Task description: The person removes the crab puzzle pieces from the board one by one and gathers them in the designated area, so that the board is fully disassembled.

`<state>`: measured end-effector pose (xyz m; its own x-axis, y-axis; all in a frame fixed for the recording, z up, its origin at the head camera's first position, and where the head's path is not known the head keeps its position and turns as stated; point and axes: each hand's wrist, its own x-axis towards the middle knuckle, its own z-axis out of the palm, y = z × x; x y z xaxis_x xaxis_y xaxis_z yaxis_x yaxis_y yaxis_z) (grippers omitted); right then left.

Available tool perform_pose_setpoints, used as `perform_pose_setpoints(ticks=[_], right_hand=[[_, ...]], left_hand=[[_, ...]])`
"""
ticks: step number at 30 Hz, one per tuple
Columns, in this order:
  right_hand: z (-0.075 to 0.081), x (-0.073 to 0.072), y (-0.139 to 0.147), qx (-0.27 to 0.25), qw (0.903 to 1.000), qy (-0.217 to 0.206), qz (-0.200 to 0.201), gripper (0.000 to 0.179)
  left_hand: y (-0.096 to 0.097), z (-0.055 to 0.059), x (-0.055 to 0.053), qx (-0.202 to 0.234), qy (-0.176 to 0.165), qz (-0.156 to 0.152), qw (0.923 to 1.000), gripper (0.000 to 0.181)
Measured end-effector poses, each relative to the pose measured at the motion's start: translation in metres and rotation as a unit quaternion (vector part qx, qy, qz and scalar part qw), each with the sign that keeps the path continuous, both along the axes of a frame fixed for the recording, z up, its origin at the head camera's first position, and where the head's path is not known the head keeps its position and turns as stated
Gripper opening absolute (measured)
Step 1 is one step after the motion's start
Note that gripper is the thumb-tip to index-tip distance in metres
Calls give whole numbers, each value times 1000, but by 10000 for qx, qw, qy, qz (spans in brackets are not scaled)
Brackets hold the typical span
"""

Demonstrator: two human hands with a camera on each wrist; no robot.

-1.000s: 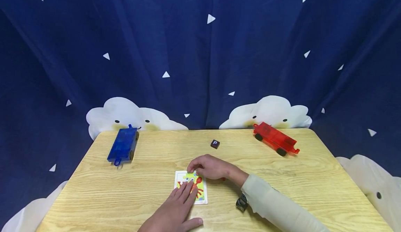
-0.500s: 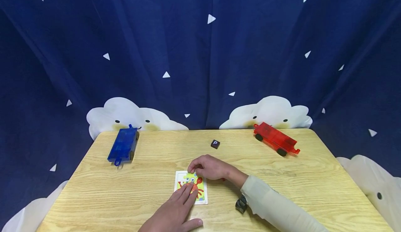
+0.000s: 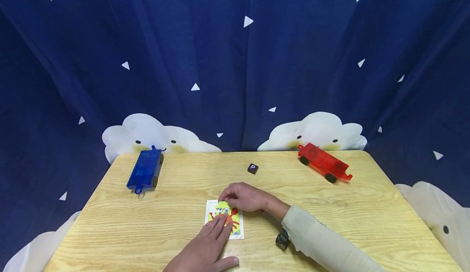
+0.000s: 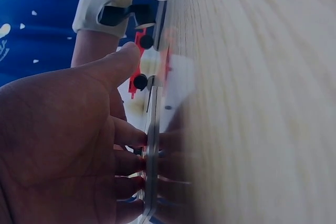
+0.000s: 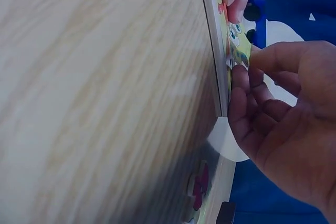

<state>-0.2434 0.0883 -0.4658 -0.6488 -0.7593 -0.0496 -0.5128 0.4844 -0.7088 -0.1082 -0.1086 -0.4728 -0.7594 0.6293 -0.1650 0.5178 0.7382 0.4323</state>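
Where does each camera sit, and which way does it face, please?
Head: worn on the head, facing forward and down over the table to the curtain; the left hand, right hand and right sleeve show.
Left wrist: on that wrist, facing past the left hand to the edge of the crab puzzle; the right sleeve shows beyond.
Right wrist: on that wrist, facing the yellow piece the right hand pinches; part of the left hand shows.
Shared: head and left wrist both see the red cart; head and right wrist, the blue cart.

The white-bordered puzzle (image 3: pixel 236 229) shows a red crab (image 3: pixel 234 211) on yellow. The blue cart (image 3: pixel 144 169) and red cart (image 3: pixel 323 161) have dark wheels (image 3: pixel 331 178). The navy curtain (image 3: pixel 220 51) bears white triangles (image 3: pixel 248 21) and clouds (image 3: pixel 315 127).
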Motion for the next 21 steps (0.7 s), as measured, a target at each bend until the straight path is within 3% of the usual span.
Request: perform_pose_setpoints(ticks=[5, 21], right_hand=[[-1, 0, 2, 20, 9999, 135, 23, 24], [-4, 1, -1, -192, 9986, -269, -424, 23]], left_hand=[[1, 0, 0, -106, 110, -61, 9999, 91], [2, -1, 2, -220, 313, -115, 9992, 90]])
